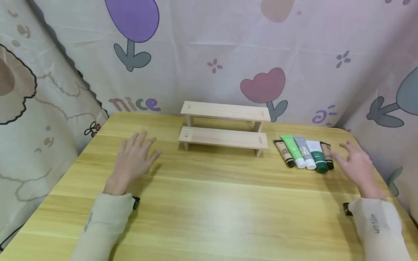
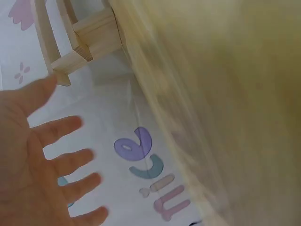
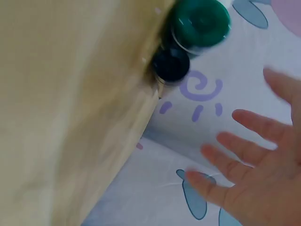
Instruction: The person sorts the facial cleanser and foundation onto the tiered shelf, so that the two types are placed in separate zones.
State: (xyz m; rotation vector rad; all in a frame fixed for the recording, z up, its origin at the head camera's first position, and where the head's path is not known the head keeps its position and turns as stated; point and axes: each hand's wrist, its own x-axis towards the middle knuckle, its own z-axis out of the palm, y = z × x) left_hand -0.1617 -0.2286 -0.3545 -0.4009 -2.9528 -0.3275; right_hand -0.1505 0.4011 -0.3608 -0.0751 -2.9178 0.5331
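Brown-capped tube [image 1: 327,155] just left of spread right hand [image 1: 357,167]; left hand [image 1: 134,156] spread too.

This looks like a small tabletop recording corner set up in a home rather than a shop or lab — a pale wooden table [image 1: 209,214] is closed in on 3 sides by hung cloth [image 1: 228,54] printed with tulips, small flowers, a cartoon sheep and the word "nice". On the table stand a 2-step wooden display shelf [image 1: 225,127] and a row of 5 cosmetic tubes [image 1: 305,154] — ordinary household toiletries.
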